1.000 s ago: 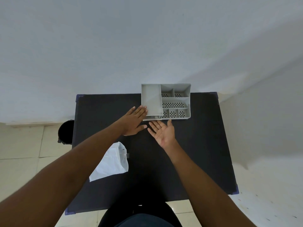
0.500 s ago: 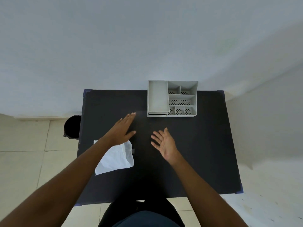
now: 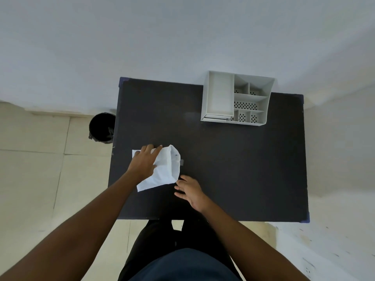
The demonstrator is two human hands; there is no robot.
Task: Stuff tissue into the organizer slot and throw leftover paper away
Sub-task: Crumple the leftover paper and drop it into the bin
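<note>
A white tissue packet (image 3: 165,171) lies on the left part of the black table (image 3: 233,163). My left hand (image 3: 145,161) rests flat on its left half, fingers spread over it. My right hand (image 3: 189,190) sits just off the packet's lower right corner, fingers apart, fingertips at the packet's edge. The grey desk organizer (image 3: 236,98) stands at the table's far edge, with one large solid tray on the left and several small perforated slots on the right; nothing shows inside them.
A black round bin (image 3: 101,127) stands on the tiled floor by the table's left edge. A pale wall runs behind the table. My legs are below the table's near edge.
Both hands drew back from the organizer toward me. The left hand came down onto the tissue packet and the right hand moved to its lower right corner.
</note>
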